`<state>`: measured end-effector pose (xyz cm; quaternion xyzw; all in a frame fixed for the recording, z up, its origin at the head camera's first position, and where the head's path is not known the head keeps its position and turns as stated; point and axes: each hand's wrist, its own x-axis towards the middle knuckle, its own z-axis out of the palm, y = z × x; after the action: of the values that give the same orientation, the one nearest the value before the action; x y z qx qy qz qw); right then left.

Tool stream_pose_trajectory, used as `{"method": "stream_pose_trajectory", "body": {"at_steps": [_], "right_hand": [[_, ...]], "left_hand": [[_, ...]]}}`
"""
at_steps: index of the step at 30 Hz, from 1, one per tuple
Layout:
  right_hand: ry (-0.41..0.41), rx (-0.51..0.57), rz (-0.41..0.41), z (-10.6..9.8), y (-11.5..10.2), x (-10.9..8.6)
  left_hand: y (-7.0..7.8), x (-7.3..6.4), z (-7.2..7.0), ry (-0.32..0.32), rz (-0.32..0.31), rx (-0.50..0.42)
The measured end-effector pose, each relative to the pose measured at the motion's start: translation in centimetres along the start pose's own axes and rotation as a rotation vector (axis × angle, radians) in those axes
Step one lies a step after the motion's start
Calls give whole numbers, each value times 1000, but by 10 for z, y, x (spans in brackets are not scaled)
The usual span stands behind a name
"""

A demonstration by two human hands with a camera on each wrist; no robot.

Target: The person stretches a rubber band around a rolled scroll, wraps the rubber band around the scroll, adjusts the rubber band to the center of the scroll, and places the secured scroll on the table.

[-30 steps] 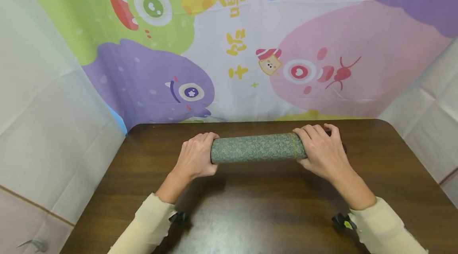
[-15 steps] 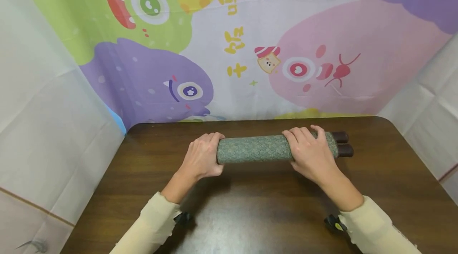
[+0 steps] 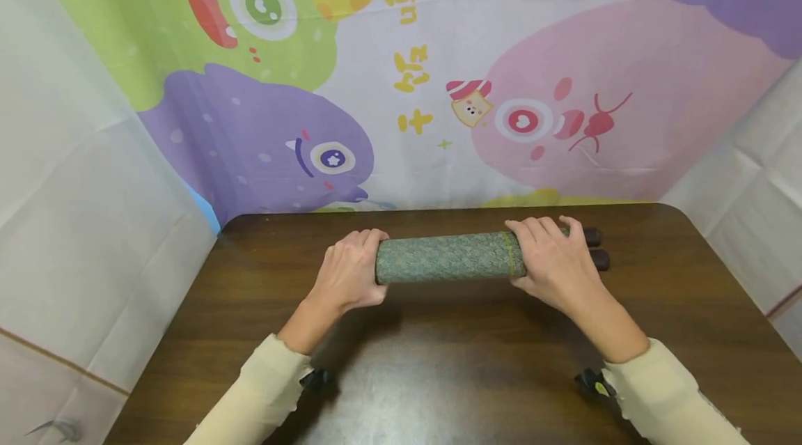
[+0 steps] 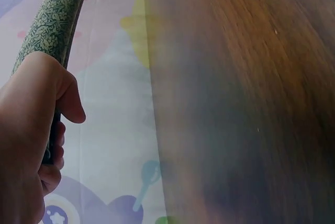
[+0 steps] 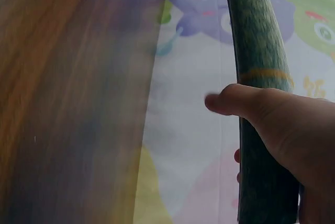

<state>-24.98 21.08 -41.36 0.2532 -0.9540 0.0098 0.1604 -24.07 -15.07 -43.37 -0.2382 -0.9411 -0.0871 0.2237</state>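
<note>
A rolled scroll point(image 3: 445, 258) in green leaf-patterned cloth is held level above the table in the head view. My left hand point(image 3: 349, 269) grips its left end; in the left wrist view the fingers curl under the roll, the thumb pointing along its side. Toward the other end my right hand point(image 3: 557, 264) grips it from above, thumb across the near side in the right wrist view. A thin yellow band point(image 3: 509, 255) circles the scroll just left of that hand. Beyond it two dark brown rod ends point(image 3: 599, 260) stick out. The left rod ends are hidden.
Below lies a dark brown wooden table point(image 3: 401, 375) with rounded far corners. A curtain point(image 3: 413, 173) printed with cartoon monsters hangs behind its far edge. Pale cloth point(image 3: 81, 152) covers both sides. A black strap piece point(image 3: 594, 384) shows at each wrist.
My right hand first shifted left along the scroll, covering the yellow band, then back right, so the band shows again. Both rod ends came into view on the right. The left hand keeps its grip.
</note>
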Motion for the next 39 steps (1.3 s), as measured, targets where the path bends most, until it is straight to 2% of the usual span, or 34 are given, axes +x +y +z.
{"method": "stream_pose_trajectory", "body": {"at_steps": [3, 9, 17, 23, 28, 34, 39], "right_hand": [[1, 1, 8, 2, 6, -1], [95, -10, -41, 9, 4, 1], [119, -31, -32, 12, -8, 5], [145, -52, -31, 10, -12, 9], [120, -69, -31, 9, -15, 11], [22, -86, -55, 7, -26, 13], [-14, -15, -13, 4, -22, 13]], "left_hand": [[-1, -1, 0, 1, -6, -1], [1, 0, 1, 12, -3, -3], [3, 2, 6, 6, -4, -21], [3, 2, 5, 2, -15, -19], [4, 2, 4, 1, -18, -22], [9, 5, 6, 4, 9, -22], [7, 6, 4, 14, 11, -8]]}}
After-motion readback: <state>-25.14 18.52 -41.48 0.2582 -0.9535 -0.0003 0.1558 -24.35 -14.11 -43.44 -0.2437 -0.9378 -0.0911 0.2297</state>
